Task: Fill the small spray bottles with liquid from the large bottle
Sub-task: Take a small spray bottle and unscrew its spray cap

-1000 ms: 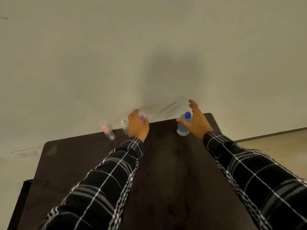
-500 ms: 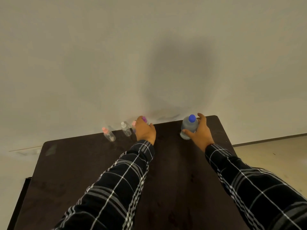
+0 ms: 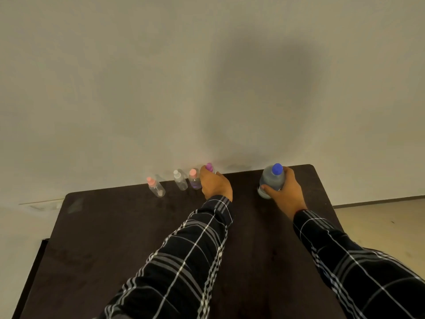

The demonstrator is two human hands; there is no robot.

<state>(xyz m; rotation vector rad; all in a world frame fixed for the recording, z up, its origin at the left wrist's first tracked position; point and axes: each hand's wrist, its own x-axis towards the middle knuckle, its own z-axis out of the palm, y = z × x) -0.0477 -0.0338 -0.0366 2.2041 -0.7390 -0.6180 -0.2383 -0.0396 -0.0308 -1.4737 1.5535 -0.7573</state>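
Three small spray bottles (image 3: 180, 181) by wall (image 3: 138, 88), left hand (image 3: 215, 184) gripping purple-capped bottle (image 3: 209, 167), right hand (image 3: 285, 191) gripping large bottle (image 3: 271, 179)

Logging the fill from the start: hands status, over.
Left hand grips small purple-capped spray bottle. Right hand grips large blue-capped clear bottle, cap on. Three capped small bottles stand left, nothing between hands.

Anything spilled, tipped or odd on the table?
Nothing stands out: the large bottle in the right hand, the purple-capped bottle in the left hand and three other small bottles all stand capped; no spill shows on the table.
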